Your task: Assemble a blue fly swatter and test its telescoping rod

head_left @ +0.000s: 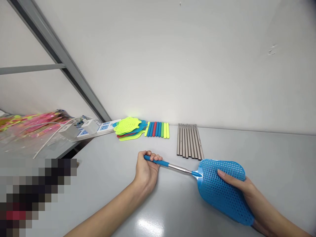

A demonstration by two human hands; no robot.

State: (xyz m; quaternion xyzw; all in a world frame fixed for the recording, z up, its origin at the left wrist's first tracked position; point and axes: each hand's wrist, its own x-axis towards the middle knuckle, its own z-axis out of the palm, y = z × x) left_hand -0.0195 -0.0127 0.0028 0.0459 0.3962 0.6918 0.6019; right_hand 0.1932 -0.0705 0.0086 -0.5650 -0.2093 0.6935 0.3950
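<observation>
A blue fly swatter (222, 187) with a perforated head, a short metal rod and a blue grip is held across the table between both hands. My left hand (148, 168) is closed round the blue grip. With the thumb on top of the mesh, my right hand (249, 191) grasps the swatter's head at its right edge; its other fingers are hidden beneath. Behind the swatter lies a row of several metal rods (189, 141). Left of them are several coloured grips (157, 129) in blue, red, green and yellow, beside a stack of swatter heads (128, 126), yellow on top.
A white power strip (105, 127) with plugged-in white adapters (90, 126) and cables runs along the left. Plastic bags with pink and yellow contents (37, 131) lie beyond it. A white wall (197, 65) closes off the back of the grey table (111, 171).
</observation>
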